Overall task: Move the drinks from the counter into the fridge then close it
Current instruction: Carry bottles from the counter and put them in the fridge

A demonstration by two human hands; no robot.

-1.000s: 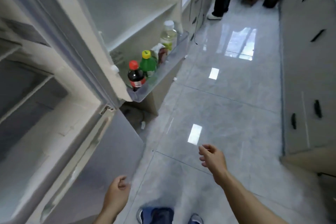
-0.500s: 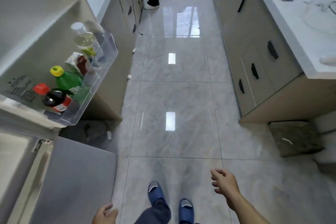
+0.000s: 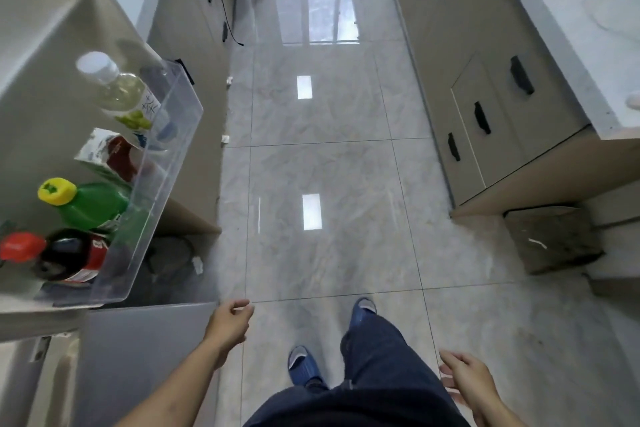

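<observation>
The fridge door (image 3: 41, 55) stands open at nine o'clock. Its clear door bin (image 3: 162, 163) holds four drinks in a row: a pale tea bottle (image 3: 121, 94) with a white cap, a carton (image 3: 110, 152), a green bottle (image 3: 86, 201) with a yellow cap, and a cola bottle (image 3: 65, 256) with a red cap. At six o'clock, over the tiled floor (image 3: 329, 156), the left hand (image 3: 228, 324) has its grip loosely curled and empty; the right hand (image 3: 467, 380), at five o'clock, is relaxed and empty. The tabletop (image 3: 568, 28) runs along two o'clock.
</observation>
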